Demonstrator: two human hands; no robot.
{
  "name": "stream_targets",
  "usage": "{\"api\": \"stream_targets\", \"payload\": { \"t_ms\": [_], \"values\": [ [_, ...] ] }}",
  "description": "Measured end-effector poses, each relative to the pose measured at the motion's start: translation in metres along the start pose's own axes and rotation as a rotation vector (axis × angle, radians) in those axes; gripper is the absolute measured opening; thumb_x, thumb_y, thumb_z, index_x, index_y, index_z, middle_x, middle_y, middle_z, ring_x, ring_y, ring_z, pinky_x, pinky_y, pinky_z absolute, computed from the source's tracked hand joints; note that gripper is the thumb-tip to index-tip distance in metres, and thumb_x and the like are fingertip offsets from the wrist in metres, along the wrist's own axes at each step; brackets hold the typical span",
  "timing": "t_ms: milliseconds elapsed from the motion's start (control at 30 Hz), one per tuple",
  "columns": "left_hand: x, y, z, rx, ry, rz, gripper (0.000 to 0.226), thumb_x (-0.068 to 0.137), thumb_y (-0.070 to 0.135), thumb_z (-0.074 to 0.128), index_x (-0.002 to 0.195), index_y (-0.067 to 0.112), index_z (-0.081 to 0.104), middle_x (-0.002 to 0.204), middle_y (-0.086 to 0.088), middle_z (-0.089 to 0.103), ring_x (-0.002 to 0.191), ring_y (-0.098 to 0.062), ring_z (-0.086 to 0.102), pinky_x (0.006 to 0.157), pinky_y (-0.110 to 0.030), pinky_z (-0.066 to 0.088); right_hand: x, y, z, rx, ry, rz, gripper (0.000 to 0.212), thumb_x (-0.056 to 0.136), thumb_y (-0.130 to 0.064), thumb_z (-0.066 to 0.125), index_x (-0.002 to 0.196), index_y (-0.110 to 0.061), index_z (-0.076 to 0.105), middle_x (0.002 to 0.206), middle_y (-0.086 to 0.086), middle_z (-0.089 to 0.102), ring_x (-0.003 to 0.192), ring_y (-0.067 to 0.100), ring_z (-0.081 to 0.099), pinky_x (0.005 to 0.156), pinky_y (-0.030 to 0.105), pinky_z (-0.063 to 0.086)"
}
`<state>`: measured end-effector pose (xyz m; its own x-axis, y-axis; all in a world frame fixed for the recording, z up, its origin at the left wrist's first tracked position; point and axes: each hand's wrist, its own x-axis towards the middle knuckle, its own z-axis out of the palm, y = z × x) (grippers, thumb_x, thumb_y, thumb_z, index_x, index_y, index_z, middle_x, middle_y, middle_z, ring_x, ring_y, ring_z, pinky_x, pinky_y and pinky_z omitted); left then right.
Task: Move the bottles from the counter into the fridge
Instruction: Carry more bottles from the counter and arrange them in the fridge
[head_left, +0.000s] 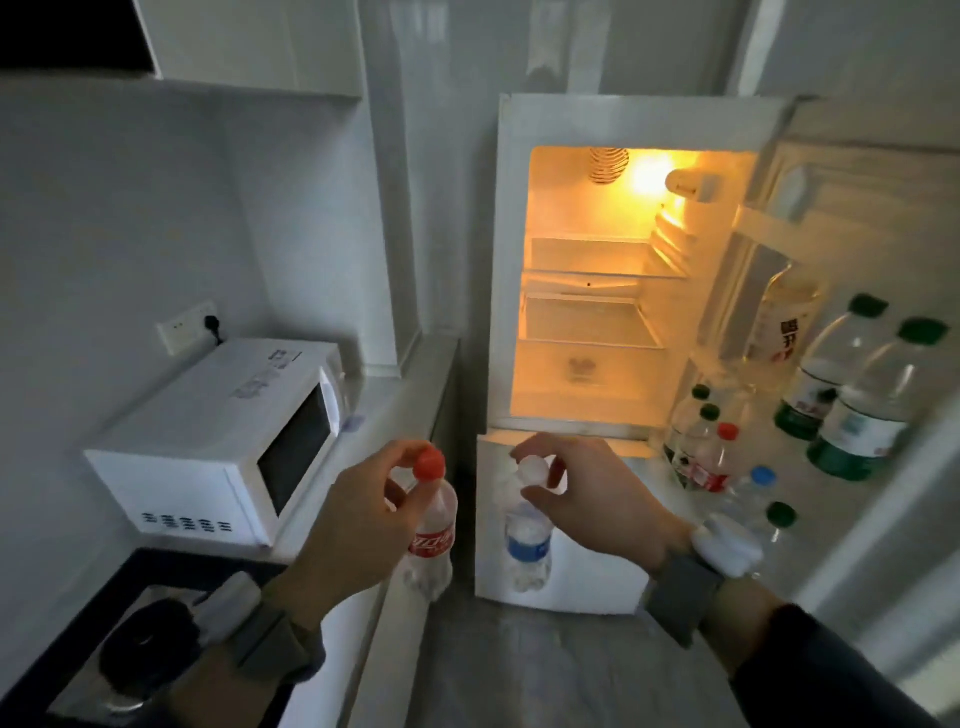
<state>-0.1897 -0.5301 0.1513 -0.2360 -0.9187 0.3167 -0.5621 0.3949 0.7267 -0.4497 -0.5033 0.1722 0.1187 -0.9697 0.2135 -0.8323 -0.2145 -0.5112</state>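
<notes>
- Bottles hang in front of the open fridge (511, 260): our left hand (358, 525) pinches the red-capped bottle (432, 525), our right hand (587, 499) the white-capped bottle (527, 535), both by the cap
- Light, stiff, slick plastic, we judge; gripping the neck is safer

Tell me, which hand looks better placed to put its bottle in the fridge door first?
Probably the right hand: its white-capped bottle hangs nearer the open door's shelves than the left hand's red-capped bottle.

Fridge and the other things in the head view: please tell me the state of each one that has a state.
Fridge: door open, light on.
Door shelves: several bottles standing.
Microwave: door closed.
Red-capped bottle: capped, held by left hand.
White-capped bottle: capped, held by right hand.
</notes>
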Motion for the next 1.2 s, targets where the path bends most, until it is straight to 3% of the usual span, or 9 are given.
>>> {"api": "stream_targets", "payload": {
  "t_ms": [67,167,267,400,567,700,867,1033,1200],
  "values": [
    [0.016,0.003,0.003,-0.014,-0.025,0.042,0.023,0.095,0.047,0.063,0.117,0.039,0.062,0.104,0.054,0.049,0.084,-0.01,0.069,0.079,-0.022,0.056,0.002,0.001,-0.008,-0.005,0.028,0.028,0.033,0.09,-0.031,0.071,0.122,-0.038,0.065,0.112,-0.021,0.069,0.083,-0.002,0.062,0.075,0.019,0.046],
    [0.046,0.008,0.015,-0.027,-0.037,0.123,0.019,0.097,0.038,0.065,0.115,0.04,0.06,0.096,0.034,0.059,0.081,-0.008,0.067,0.07,-0.018,0.054,0.008,0.008,-0.022,-0.011,0.141,0.097,0.033,0.09,-0.028,0.072,0.121,-0.038,0.065,0.109,-0.02,0.07,0.082,0.002,0.063,0.075,0.026,0.053],
    [0.08,0.021,0.034,-0.075,-0.113,0.183,0.022,0.099,0.033,0.063,0.119,0.039,0.059,0.099,0.024,0.064,0.081,-0.006,0.066,0.066,-0.013,0.05,0.009,0.027,-0.037,-0.036,0.213,0.186,0.036,0.09,-0.028,0.072,0.122,-0.041,0.064,0.105,-0.022,0.069,0.084,0.0,0.063,0.076,0.026,0.055],
    [0.126,0.034,0.066,-0.164,-0.183,0.288,0.028,0.098,0.031,0.062,0.125,0.036,0.059,0.114,0.02,0.067,0.089,-0.006,0.068,0.077,-0.022,0.056,0.012,0.05,-0.061,-0.068,0.296,0.224,0.036,0.089,-0.028,0.073,0.122,-0.041,0.064,0.101,-0.018,0.07,0.084,0.001,0.062,0.074,0.027,0.054],
    [0.17,0.053,0.112,-0.244,-0.187,0.327,0.031,0.097,0.025,0.066,0.124,0.038,0.06,0.116,0.021,0.066,0.083,-0.012,0.07,0.077,-0.035,0.058,0.026,0.085,-0.092,-0.122,0.339,0.249,0.037,0.09,-0.029,0.073,0.124,-0.041,0.063,0.1,-0.018,0.068,0.087,0.001,0.061,0.077,0.033,0.056],
    [0.202,0.068,0.138,-0.283,-0.172,0.358,0.031,0.097,0.025,0.067,0.122,0.042,0.059,0.114,0.026,0.063,0.074,-0.012,0.069,0.068,-0.026,0.052,0.041,0.108,-0.119,-0.133,0.341,0.257,0.039,0.092,-0.032,0.071,0.128,-0.041,0.061,0.106,-0.019,0.066,0.091,0.001,0.059,0.081,0.034,0.056],
    [0.241,0.089,0.159,-0.312,-0.18,0.357,0.03,0.098,0.025,0.066,0.123,0.04,0.06,0.117,0.02,0.064,0.079,-0.012,0.069,0.068,-0.026,0.05,0.051,0.124,-0.14,-0.159,0.399,0.247,0.036,0.093,-0.032,0.071,0.127,-0.043,0.061,0.106,-0.023,0.064,0.092,-0.002,0.059,0.073,0.019,0.05],
    [0.297,0.122,0.179,-0.393,-0.192,0.448,0.029,0.097,0.02,0.067,0.119,0.037,0.061,0.117,0.017,0.065,0.076,-0.014,0.07,0.068,-0.025,0.047,0.062,0.136,-0.163,-0.213,0.491,0.3,0.038,0.093,-0.036,0.07,0.128,-0.044,0.059,0.105,-0.021,0.063,0.093,-0.002,0.059,0.08,0.03,0.056],
    [0.356,0.147,0.203,-0.467,-0.207,0.546,0.025,0.097,0.022,0.068,0.118,0.033,0.061,0.116,0.014,0.066,0.08,-0.017,0.071,0.071,-0.041,0.055,0.073,0.145,-0.181,-0.289,0.583,0.389,0.038,0.091,-0.04,0.07,0.128,-0.046,0.059,0.111,-0.023,0.063,0.102,-0.001,0.059,0.086,0.025,0.055]
  ]
}}
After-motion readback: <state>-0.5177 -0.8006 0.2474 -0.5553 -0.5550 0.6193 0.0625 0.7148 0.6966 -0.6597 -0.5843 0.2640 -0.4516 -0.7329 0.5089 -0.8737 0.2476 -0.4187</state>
